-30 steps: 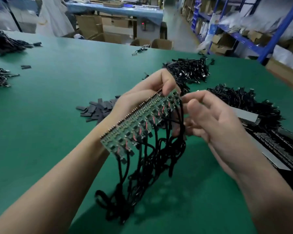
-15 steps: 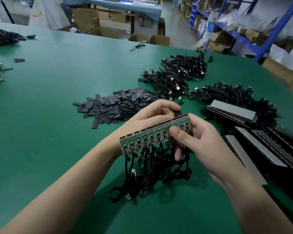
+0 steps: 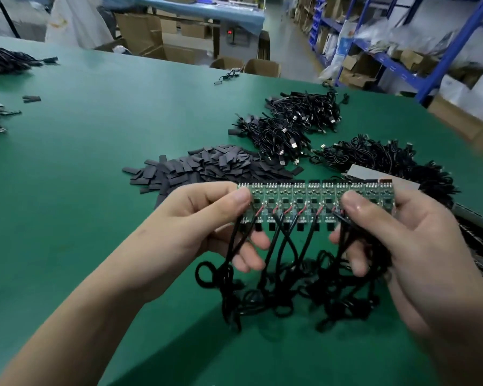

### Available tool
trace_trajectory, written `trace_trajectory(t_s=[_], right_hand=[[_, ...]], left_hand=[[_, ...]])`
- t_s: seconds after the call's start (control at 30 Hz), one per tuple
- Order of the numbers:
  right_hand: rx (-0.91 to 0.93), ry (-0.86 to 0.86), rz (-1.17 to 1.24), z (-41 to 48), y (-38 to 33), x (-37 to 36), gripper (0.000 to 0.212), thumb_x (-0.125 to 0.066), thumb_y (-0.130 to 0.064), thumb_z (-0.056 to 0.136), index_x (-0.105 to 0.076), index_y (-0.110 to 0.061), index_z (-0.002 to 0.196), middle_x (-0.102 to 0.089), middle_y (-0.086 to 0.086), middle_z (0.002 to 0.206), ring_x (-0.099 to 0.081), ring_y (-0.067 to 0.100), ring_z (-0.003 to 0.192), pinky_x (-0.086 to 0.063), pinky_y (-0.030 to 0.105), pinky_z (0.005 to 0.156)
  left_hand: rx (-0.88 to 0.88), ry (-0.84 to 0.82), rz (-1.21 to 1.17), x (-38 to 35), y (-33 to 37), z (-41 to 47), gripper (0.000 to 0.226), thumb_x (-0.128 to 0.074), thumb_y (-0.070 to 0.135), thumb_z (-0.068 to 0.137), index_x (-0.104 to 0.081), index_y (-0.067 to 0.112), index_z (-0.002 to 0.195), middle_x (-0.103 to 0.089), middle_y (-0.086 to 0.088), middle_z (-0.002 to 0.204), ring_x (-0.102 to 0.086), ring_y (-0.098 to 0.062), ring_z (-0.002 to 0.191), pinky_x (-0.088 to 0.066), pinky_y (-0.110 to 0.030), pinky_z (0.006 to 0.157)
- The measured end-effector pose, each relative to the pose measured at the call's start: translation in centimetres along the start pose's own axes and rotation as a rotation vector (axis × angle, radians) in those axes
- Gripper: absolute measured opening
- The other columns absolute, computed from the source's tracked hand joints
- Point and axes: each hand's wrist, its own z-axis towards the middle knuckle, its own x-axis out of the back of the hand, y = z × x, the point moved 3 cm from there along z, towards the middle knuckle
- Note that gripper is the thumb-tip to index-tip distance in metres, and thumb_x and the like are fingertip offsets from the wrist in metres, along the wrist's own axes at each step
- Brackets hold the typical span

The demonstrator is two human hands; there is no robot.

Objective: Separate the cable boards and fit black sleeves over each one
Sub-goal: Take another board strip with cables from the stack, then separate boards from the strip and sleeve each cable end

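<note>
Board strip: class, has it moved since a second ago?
Yes. The board strip has swung from slanted to level, and now lies along the near edge of the sleeve pile.

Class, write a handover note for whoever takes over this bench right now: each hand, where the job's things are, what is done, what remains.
Left hand: pinches the left end of the green strip of joined circuit boards, thumb in front.
Right hand: pinches its right end likewise.
Black cables hang from the strip to the green table.
Pile of flat black sleeves lies just beyond the strip.
Done: nothing on this strip; no board snapped off, none sleeved.
Left: separate every board, sleeve each.
</note>
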Motion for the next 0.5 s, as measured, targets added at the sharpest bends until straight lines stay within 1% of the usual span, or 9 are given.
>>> trace_trajectory(t_s=[0.07,0.1,0.13,0.2,0.27,0.33,0.4,0.43,0.5], right_hand=[[-0.111,-0.018,0.040,0.7,1.0,0.0,0.015,-0.082,-0.042,0.082,-0.073,-0.030,0.081,-0.072,0.007,0.071,-0.053,0.010,0.044,-0.047,0.015,0.047],[-0.194,-0.015,0.050,1.2,2.4,0.0,0.013,-0.081,-0.040,0.081,-0.074,-0.029,0.082,-0.072,0.006,0.071,-0.052,0.010,0.044,-0.046,0.016,0.044],[-0.288,0.000,0.056,1.7,3.9,-0.1,0.016,-0.077,-0.038,0.081,-0.074,-0.025,0.088,-0.072,0.005,0.070,-0.052,0.009,0.044,-0.046,0.017,0.042],[-0.472,0.048,0.061,2.7,7.2,-0.4,0.031,-0.074,-0.030,0.086,-0.067,-0.008,0.107,-0.072,0.003,0.068,-0.053,0.008,0.043,-0.044,0.017,0.038],[-0.593,0.085,0.029,3.4,10.2,-0.5,0.038,-0.073,-0.026,0.093,-0.059,-0.002,0.119,-0.074,0.002,0.069,-0.054,0.007,0.044,-0.042,0.019,0.037],[-0.615,0.095,-0.029,4.2,12.3,-0.3,0.052,-0.073,-0.029,0.094,-0.055,-0.003,0.135,-0.078,0.002,0.075,-0.058,0.007,0.047,-0.045,0.020,0.039],[-0.584,0.085,-0.097,4.9,13.6,-0.2,0.073,-0.074,-0.034,0.093,-0.039,-0.008,0.152,-0.080,0.002,0.083,-0.063,0.008,0.053,-0.053,0.023,0.050],[-0.560,0.075,-0.127,5.1,13.9,-0.3,0.077,-0.074,-0.034,0.093,-0.035,-0.008,0.154,-0.081,0.003,0.085,-0.067,0.008,0.056,-0.055,0.026,0.056],[-0.514,0.073,-0.207,5.5,14.3,-0.2,0.074,-0.076,-0.033,0.092,-0.041,-0.007,0.151,-0.079,0.003,0.088,-0.073,0.009,0.063,-0.058,0.030,0.059]], left_hand=[[0.072,0.019,-0.049,-0.2,0.0,0.2,0.028,-0.059,0.038,0.102,-0.071,0.020,0.086,-0.074,-0.011,0.084,-0.072,-0.021,0.061,-0.055,-0.023,0.055],[0.130,0.057,-0.072,0.0,-0.6,0.5,0.027,-0.060,0.038,0.102,-0.071,0.018,0.087,-0.074,-0.011,0.083,-0.072,-0.021,0.060,-0.054,-0.022,0.052],[0.201,0.107,-0.098,0.2,-1.6,0.9,0.025,-0.059,0.035,0.101,-0.069,0.015,0.091,-0.073,-0.011,0.082,-0.071,-0.021,0.059,-0.053,-0.022,0.050],[0.352,0.204,-0.125,1.0,-4.2,1.8,0.023,-0.057,0.030,0.101,-0.063,0.008,0.098,-0.072,-0.011,0.079,-0.070,-0.019,0.058,-0.053,-0.021,0.048],[0.453,0.247,-0.106,1.7,-6.8,2.4,0.021,-0.055,0.026,0.103,-0.059,0.005,0.101,-0.071,-0.011,0.077,-0.069,-0.017,0.059,-0.054,-0.022,0.050],[0.480,0.277,-0.057,2.6,-8.6,2.9,0.019,-0.056,0.024,0.104,-0.058,0.006,0.097,-0.071,-0.011,0.077,-0.066,-0.017,0.058,-0.056,-0.024,0.054],[0.480,0.308,0.062,3.5,-9.7,3.3,0.023,-0.059,0.026,0.103,-0.062,0.006,0.091,-0.070,-0.010,0.077,-0.065,-0.017,0.059,-0.057,-0.025,0.058],[0.473,0.320,0.189,4.1,-10.0,3.5,0.027,-0.061,0.029,0.102,-0.064,0.006,0.090,-0.069,-0.008,0.078,-0.064,-0.017,0.062,-0.056,-0.026,0.061],[0.444,0.313,0.459,4.9,-10.1,3.8,0.029,-0.065,0.034,0.099,-0.070,0.008,0.088,-0.065,-0.003,0.077,-0.060,-0.016,0.066,-0.054,-0.027,0.064]])
